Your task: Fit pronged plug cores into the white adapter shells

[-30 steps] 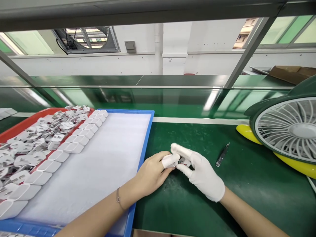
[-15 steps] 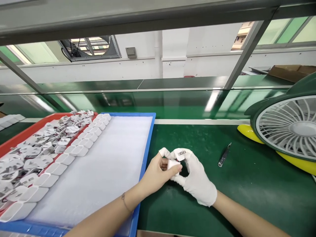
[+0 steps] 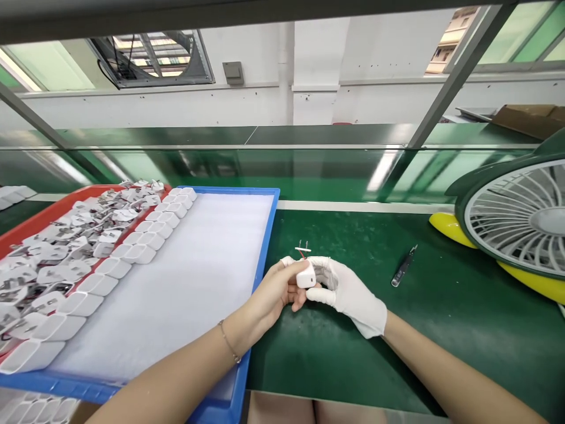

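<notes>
My left hand (image 3: 276,291) is bare with white finger cots and pinches a small white charger shell (image 3: 306,277) between thumb and fingers. My right hand (image 3: 348,290), in a white glove, closes on the same shell from the right. Two metal prongs with a red wire (image 3: 302,249) stick up above the shell. Both hands hover over the green bench just right of the blue tray (image 3: 263,235).
The blue tray holds a white foam sheet with a row of white shells (image 3: 132,254) along its left side. A red tray (image 3: 53,206) of loose plug parts lies left. A dark tweezer-like tool (image 3: 402,268) and a green-yellow fan (image 3: 512,224) are right.
Both hands turned the shell between them and shifted slightly toward me; the prongs now point up above the shell.
</notes>
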`<state>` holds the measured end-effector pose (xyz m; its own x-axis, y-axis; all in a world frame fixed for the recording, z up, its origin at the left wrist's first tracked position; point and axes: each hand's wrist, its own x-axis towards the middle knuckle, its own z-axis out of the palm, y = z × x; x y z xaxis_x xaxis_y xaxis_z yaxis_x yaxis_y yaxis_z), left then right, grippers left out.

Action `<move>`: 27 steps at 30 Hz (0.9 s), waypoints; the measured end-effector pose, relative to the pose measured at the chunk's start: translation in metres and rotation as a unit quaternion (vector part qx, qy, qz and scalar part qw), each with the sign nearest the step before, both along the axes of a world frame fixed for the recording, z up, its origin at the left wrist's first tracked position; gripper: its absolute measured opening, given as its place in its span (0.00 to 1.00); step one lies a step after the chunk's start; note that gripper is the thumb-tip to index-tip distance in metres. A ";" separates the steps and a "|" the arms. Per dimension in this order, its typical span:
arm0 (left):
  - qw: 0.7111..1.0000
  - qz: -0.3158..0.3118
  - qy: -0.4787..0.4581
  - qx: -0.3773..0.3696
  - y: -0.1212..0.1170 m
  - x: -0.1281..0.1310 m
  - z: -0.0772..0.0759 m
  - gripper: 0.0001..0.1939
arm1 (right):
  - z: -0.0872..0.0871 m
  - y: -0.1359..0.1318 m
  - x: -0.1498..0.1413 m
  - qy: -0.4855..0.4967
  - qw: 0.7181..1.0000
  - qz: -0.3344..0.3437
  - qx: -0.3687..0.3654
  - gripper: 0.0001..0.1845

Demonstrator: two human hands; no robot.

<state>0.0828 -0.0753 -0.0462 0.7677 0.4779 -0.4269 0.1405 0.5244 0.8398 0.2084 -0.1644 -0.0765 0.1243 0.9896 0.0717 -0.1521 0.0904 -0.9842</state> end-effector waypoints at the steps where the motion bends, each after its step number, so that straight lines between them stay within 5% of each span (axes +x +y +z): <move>1: 1.000 0.008 -0.002 -0.015 0.001 0.000 0.000 0.15 | -0.001 0.001 0.001 -0.007 1.000 0.017 0.009 0.23; 8: 0.999 0.019 0.002 -0.029 0.004 0.000 -0.001 0.15 | -0.010 0.002 0.002 -0.055 0.998 -0.001 0.003 0.29; 12: 0.989 0.023 0.005 0.146 0.003 -0.003 0.001 0.15 | 0.001 0.000 0.004 0.014 0.999 0.036 0.034 0.32; 14: 0.947 0.021 -0.013 0.322 0.003 -0.007 0.002 0.15 | 0.009 -0.002 0.006 0.066 0.997 0.031 0.021 0.33; 16: 0.874 0.014 -0.044 0.484 0.004 -0.011 0.002 0.16 | 0.014 -0.005 0.007 0.102 0.995 0.004 -0.009 0.35; 20: 0.763 0.014 -0.083 0.641 0.005 -0.018 -0.001 0.23 | 0.013 -0.007 0.011 0.150 0.987 -0.021 -0.043 0.33; 23: 0.747 0.015 -0.084 0.659 0.006 -0.019 -0.002 0.25 | 0.010 -0.008 0.012 0.167 0.985 -0.009 -0.038 0.26; 27: 0.761 0.017 -0.075 0.644 0.006 -0.019 -0.002 0.23 | 0.011 -0.007 0.011 0.173 0.984 0.025 -0.018 0.20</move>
